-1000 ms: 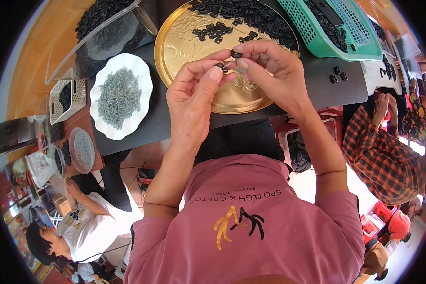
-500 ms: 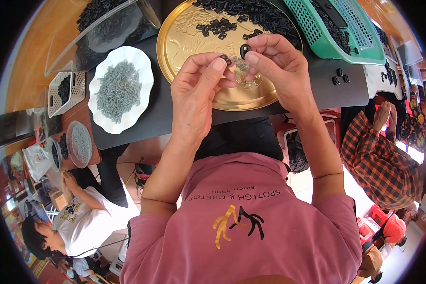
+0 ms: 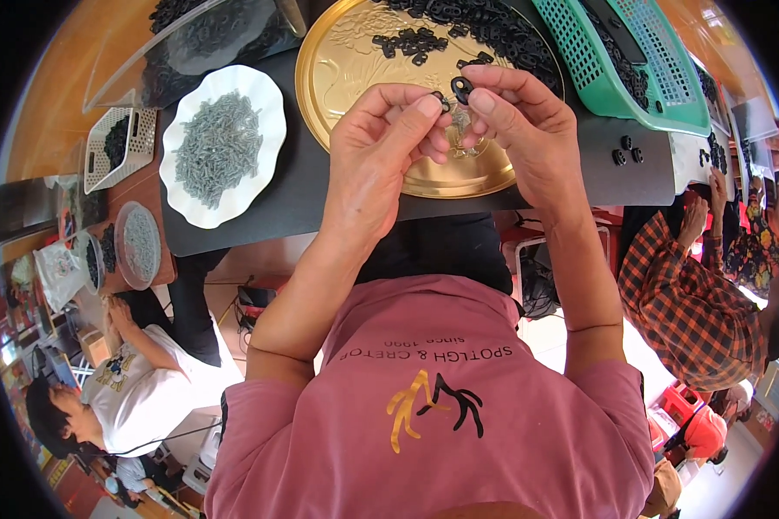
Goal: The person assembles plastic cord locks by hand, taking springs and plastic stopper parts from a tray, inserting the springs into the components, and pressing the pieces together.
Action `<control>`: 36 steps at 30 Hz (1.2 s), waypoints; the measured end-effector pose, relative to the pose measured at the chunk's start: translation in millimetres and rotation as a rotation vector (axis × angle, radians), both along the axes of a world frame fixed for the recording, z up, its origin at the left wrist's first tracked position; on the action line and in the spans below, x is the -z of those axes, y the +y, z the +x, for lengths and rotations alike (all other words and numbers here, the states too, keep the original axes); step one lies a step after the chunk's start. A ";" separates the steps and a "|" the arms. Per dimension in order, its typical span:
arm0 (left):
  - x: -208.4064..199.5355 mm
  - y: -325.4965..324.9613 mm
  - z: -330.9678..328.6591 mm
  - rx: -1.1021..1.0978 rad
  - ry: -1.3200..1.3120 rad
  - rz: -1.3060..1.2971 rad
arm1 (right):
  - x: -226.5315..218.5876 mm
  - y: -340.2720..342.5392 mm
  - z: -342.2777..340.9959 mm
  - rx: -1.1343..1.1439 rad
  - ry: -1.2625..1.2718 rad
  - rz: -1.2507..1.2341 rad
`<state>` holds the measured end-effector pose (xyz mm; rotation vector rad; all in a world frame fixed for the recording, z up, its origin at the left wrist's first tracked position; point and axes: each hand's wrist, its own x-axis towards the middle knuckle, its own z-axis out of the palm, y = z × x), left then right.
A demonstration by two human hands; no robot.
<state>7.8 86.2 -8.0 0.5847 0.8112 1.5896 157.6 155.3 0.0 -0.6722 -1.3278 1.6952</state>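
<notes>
Over the gold tray point(image 3: 424, 185), both of my hands are closed in a pinch. My left hand point(image 3: 374, 156) has a small black plastic piece point(image 3: 442, 102) between thumb and fingertips, mostly covered by them. In my right hand point(image 3: 535, 138) is a black oval plastic piece point(image 3: 461, 89) with a hole through it. The two pieces are close together; whether they touch I cannot tell. Many similar black pieces point(image 3: 493, 30) heap along the tray's far side, with a smaller cluster point(image 3: 408, 43) apart from them. Small clear pieces point(image 3: 466, 143) lie on the tray, partly hidden behind my hands.
A white scalloped dish point(image 3: 175, 186) of small grey, screw-like pieces point(image 3: 221, 147) stands on the left. A green basket point(image 3: 580, 60) of black parts is at the far right, with several loose black pieces point(image 3: 627, 151) near it. Other people sit at both sides.
My hands have shifted slightly right in the picture, and the left-hand piece is now closer to the right-hand one. Both pieces stay pinched.
</notes>
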 end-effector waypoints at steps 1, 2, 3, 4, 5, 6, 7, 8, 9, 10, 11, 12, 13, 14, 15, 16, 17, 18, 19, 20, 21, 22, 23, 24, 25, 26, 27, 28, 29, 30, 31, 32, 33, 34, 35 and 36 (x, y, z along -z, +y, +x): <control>-0.1 0.5 0.1 0.001 0.005 -0.001 | 0.9 0.9 0.4 -0.001 0.001 0.002; 0.0 0.9 -0.2 0.002 0.010 -0.002 | 1.3 1.6 0.5 -0.002 0.002 0.003; 0.3 1.1 -0.5 0.000 0.009 -0.002 | 0.9 2.0 0.5 -0.005 0.001 0.003; 0.9 1.2 -0.9 -0.004 0.011 -0.007 | 0.2 2.3 0.5 0.011 -0.009 0.012; 1.2 1.5 -1.2 -0.006 0.012 -0.012 | -0.3 2.6 0.4 0.028 -0.019 0.022; 1.4 1.9 -1.3 -0.008 0.011 -0.012 | -0.6 2.8 0.2 0.026 -0.020 0.022; 1.5 2.3 -1.2 -0.005 0.008 -0.017 | -0.8 3.0 -0.1 0.022 -0.027 0.045; 1.6 2.5 -1.2 -0.001 0.006 -0.023 | -1.0 2.9 -0.2 0.018 -0.033 0.068; 1.8 2.7 -1.3 -0.003 0.004 -0.023 | -1.7 2.3 -0.9 0.017 -0.034 0.068; 2.0 2.8 -1.4 -0.001 0.012 -0.021 | -2.6 1.0 -2.1 0.018 -0.051 0.077; 1.9 2.8 -1.7 0.001 0.021 -0.018 | -3.5 0.1 -2.9 0.019 -0.068 0.087; 1.9 2.8 -1.9 0.000 0.020 -0.018 | -3.9 -0.2 -2.9 0.018 -0.069 0.087; 1.9 2.8 -1.9 0.000 0.019 -0.016 | -4.3 -0.5 -2.9 0.013 -0.079 0.098; 1.9 2.8 -1.9 0.001 0.018 -0.014 | -4.5 -0.7 -2.8 0.009 -0.090 0.110; 1.8 2.8 -2.0 0.000 0.018 -0.014 | -4.6 -0.9 -3.0 0.008 -0.091 0.109; 1.5 2.6 -2.2 -0.005 0.016 -0.017 | -4.7 -1.1 -3.2 0.000 -0.106 0.128; 1.3 2.3 -2.3 -0.011 0.015 -0.020 | -4.7 -1.6 -3.4 -0.009 -0.121 0.147; 1.2 2.1 -2.2 -0.012 0.015 -0.021 | -4.9 -2.5 -4.4 -0.011 -0.121 0.146; 1.0 1.9 -2.1 -0.009 0.005 -0.014 | -5.3 -3.8 -6.0 -0.013 -0.109 0.147; 0.8 1.8 -1.9 -0.005 -0.005 -0.007 | -5.9 -4.6 -7.1 -0.015 -0.098 0.148; 0.4 1.6 -1.7 -0.005 -0.005 -0.007 | -6.4 -4.8 -7.5 -0.015 -0.098 0.148; -0.2 1.4 -1.5 -0.010 -0.001 -0.009 | -7.0 -5.0 -7.7 -0.016 -0.101 0.141; -0.6 1.1 -1.5 -0.016 0.003 -0.012 | -7.5 -5.3 -8.0 -0.018 -0.105 0.134; -0.3 0.9 -1.7 -0.016 0.003 -0.012 | -7.8 -5.5 -8.1 -0.018 -0.105 0.134; 0.4 0.6 -1.8 -0.022 0.001 -0.013 | -8.0 -5.7 -8.2 -0.017 -0.117 0.139; 1.3 0.3 -2.0 -0.029 -0.001 -0.014 | -8.2 -5.9 -8.4 -0.016 -0.130 0.144; 2.9 0.3 -1.5 -0.029 -0.002 -0.014 | -7.7 -6.3 -9.0 -0.017 -0.130 0.144; 4.8 0.6 -0.3 -0.040 0.003 0.008 | -6.8 -7.1 -10.0 0.004 -0.130 0.154; 6.0 0.8 0.9 -0.050 0.007 0.029 | -5.7 -8.0 -11.1 0.025 -0.130 0.163; 6.0 0.8 1.9 -0.051 0.007 0.028 | -5.1 -10.0 -13.2 0.025 -0.130 0.162; 5.7 0.6 2.9 -0.052 -0.032 0.031 | -4.7 -12.7 -16.3 0.053 -0.112 0.146; 5.5 0.7 3.6 -0.053 -0.070 0.034 | -4.6 -14.1 -18.3 0.083 -0.093 0.130; 5.8 1.3 4.0 -0.052 -0.070 0.034 | -4.7 -14.2 -19.2 0.083 -0.094 0.130; 6.3 2.3 4.3 -0.062 -0.074 0.028 | -4.9 -13.8 -19.9 0.092 -0.106 0.109; 6.3 3.2 4.3 -0.070 -0.076 0.022 | -5.4 -13.0 -20.4 0.102 -0.118 0.087; 5.2 3.6 3.8 -0.068 -0.075 0.022 | -6.4 -11.5 -19.9 0.105 -0.117 0.088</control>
